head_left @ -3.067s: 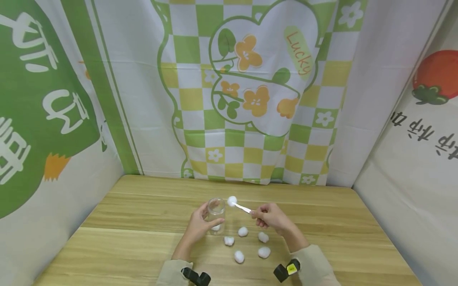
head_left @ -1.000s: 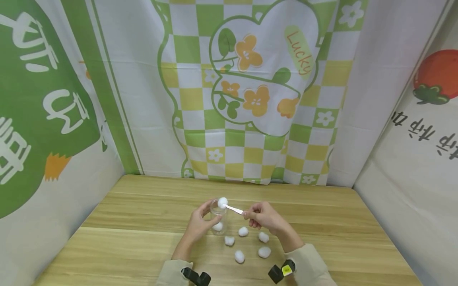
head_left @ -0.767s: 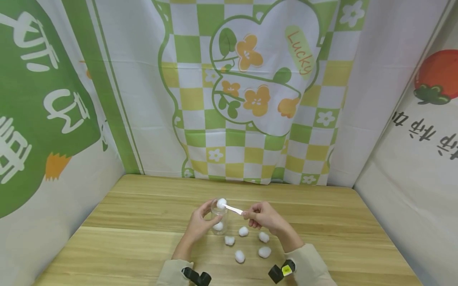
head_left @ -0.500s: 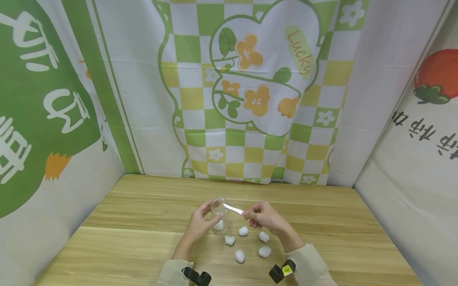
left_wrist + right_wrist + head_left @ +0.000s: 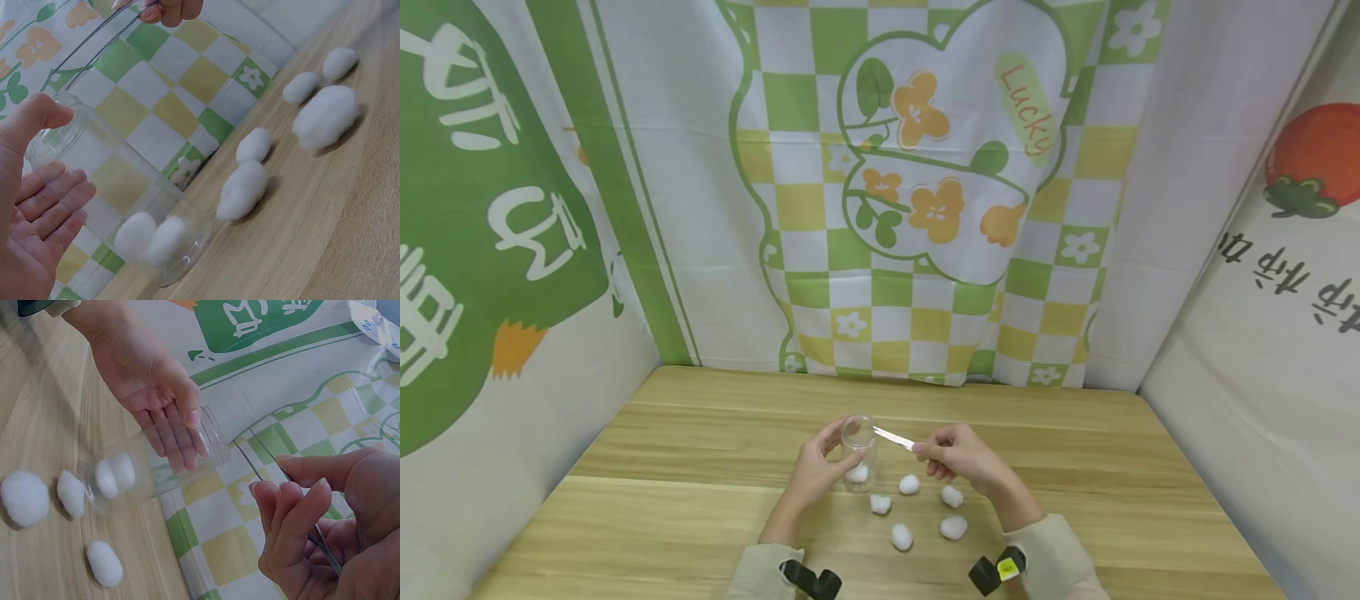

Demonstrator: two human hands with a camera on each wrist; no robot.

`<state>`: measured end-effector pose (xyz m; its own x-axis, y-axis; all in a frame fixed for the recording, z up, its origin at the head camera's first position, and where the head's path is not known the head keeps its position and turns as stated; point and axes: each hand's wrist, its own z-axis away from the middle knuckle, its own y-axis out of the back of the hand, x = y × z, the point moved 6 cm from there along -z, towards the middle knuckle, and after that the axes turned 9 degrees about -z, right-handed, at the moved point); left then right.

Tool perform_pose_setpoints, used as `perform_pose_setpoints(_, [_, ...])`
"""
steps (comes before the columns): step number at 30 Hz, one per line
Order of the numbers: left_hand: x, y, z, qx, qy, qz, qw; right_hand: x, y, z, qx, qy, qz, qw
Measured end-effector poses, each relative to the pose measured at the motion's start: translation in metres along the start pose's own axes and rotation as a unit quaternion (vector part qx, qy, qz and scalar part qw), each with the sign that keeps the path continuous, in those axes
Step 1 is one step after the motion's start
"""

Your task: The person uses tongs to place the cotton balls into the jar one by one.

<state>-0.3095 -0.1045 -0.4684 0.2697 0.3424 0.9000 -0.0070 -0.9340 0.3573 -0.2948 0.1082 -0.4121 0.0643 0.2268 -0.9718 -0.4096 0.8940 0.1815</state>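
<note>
My left hand (image 5: 815,468) holds a clear jar (image 5: 861,457) upright on the table, thumb near the rim and fingers round the far side. Two cotton balls (image 5: 150,239) lie at the bottom of the jar, side by side. My right hand (image 5: 961,457) pinches metal tweezers (image 5: 893,438), whose tips point at the jar's mouth. In the right wrist view the tips of the tweezers stand apart with nothing between them, just outside the rim.
Several loose cotton balls (image 5: 953,527) are scattered on the wooden table (image 5: 715,450), to the right of the jar and nearer the person. A patterned curtain (image 5: 925,317) hangs behind the table's far edge, and printed cloth closes off both sides.
The cotton ball that the tweezers held over the jar's mouth has been let go and dropped inside. The tweezers have then drawn back slightly to the right. My left hand stays nearly still.
</note>
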Motion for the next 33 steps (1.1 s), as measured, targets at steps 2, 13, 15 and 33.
perform_pose_setpoints(2, [-0.001,0.000,0.000,0.000,0.001,0.000,1.0000,0.001,0.001,0.000,-0.001,0.000,0.001,1.0000])
perform_pose_setpoints(13, [0.000,0.001,0.000,0.001,0.003,0.002,1.0000,0.010,0.005,0.003,-0.002,-0.006,-0.003,1.0000])
perform_pose_setpoints(15, [0.000,0.001,0.000,0.001,0.004,0.001,1.0000,0.012,0.005,0.004,-0.003,-0.004,-0.005,1.0000])
perform_pose_setpoints(33, [-0.002,0.000,0.000,0.000,0.004,-0.016,0.9999,0.027,0.003,0.012,-0.015,-0.016,-0.022,0.9995])
